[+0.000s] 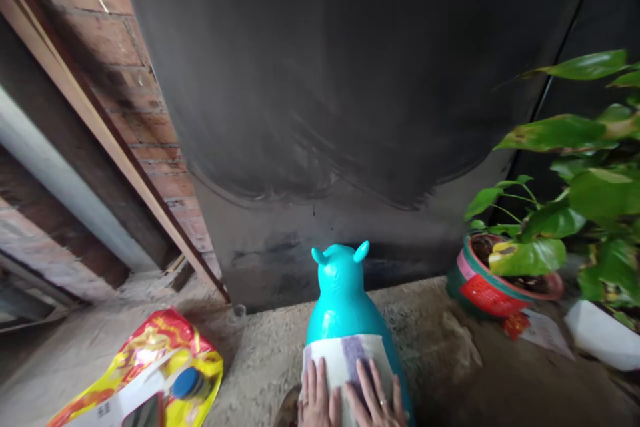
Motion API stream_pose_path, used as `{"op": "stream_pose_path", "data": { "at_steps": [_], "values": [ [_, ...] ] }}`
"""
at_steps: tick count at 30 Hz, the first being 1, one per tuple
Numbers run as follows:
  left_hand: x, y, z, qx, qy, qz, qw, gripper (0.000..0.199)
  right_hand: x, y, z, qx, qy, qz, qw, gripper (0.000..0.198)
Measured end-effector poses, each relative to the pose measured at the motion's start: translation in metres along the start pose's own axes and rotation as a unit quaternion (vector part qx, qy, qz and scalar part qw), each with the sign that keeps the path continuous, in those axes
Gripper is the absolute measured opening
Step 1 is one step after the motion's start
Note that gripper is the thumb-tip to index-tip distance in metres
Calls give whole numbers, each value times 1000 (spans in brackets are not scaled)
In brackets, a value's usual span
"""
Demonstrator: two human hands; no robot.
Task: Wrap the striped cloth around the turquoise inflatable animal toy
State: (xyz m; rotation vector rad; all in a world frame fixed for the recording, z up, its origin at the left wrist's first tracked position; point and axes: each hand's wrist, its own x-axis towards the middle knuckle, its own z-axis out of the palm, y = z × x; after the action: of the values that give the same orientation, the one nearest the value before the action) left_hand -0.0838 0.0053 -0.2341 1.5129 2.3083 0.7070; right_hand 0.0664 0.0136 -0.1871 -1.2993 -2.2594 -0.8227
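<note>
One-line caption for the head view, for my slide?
Both hands, left hand and right hand, press a striped cloth against a teal animal toy before a dark wall.

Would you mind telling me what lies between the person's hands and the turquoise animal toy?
In the head view, a striped cloth lies between them: both the left hand and right hand press flat on it against the turquoise toy.

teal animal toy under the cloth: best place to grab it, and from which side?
Probably the narrow neck of the toy, just under the two ears. It stands upright and bare there, so come from above and wrap around it. The wide body is rounded, glossy and partly under the cloth, where the left hand and right hand press.
</note>
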Motion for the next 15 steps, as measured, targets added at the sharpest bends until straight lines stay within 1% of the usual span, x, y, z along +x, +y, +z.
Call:
{"op": "stream_pose_path", "data": {
  "at_steps": [2, 4, 5, 7, 10, 12, 15],
  "values": [
    [11, 7, -9, -33, -30, -14, 999, 55, 14, 8, 1, 26, -18, -53, 998, 44],
    [26, 13, -20, -75, -64, -34, 995, 58, 30, 12, 4, 76, -48, -77, 993, 55],
    [35, 17, -26, -97, -76, -43, 992, 59, 39, 12, 4, 105, -71, -74, 989, 62],
    [53, 23, -36, -135, -85, -56, 986, 62, 55, 8, 5, 155, -128, -46, 979, 72],
    [76, 28, -42, -166, -94, -47, 980, 65, 75, 2, 6, 205, -194, 1, 959, 79],
    [86, 28, -43, -169, -101, -36, 980, 67, 85, 0, 8, 227, -213, 21, 950, 78],
    [90, 27, -42, -152, -95, -30, 983, 68, 89, 1, 13, 242, -209, 26, 947, 76]
  ]
}}
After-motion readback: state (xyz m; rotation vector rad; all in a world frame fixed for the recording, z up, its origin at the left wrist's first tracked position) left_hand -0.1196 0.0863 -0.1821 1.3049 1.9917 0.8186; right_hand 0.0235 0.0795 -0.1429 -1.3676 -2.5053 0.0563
